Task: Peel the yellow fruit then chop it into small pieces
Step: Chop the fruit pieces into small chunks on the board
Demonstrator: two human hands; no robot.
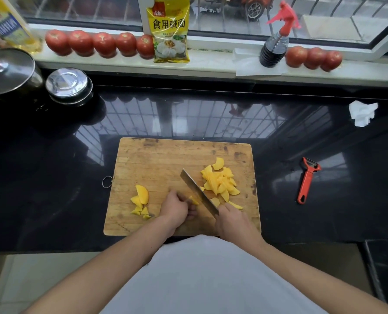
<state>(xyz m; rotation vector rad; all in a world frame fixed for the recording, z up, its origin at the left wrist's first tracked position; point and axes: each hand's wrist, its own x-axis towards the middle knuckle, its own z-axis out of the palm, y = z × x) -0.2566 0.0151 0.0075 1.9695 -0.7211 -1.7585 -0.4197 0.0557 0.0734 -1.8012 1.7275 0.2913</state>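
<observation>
flanking one cleaver (197, 191): two fruit heaps (220, 182) (141, 201), two hands (176, 208) (232, 219)

Both bare forearms reach forward; left hand (176, 208) curled knuckles-up, right hand (232, 219) closed in a grip.

The chopping board (156, 159) is worn, matt wood with dark stains. The counter (52, 177) is glossy black stone that mirrors the window. The knife (197, 191) has a dull metal blade. The peeler (306, 182) is smooth red plastic. Both pot lids (67, 83) are shiny metal. The yellow packet (169, 30) is glossy plastic film.
</observation>
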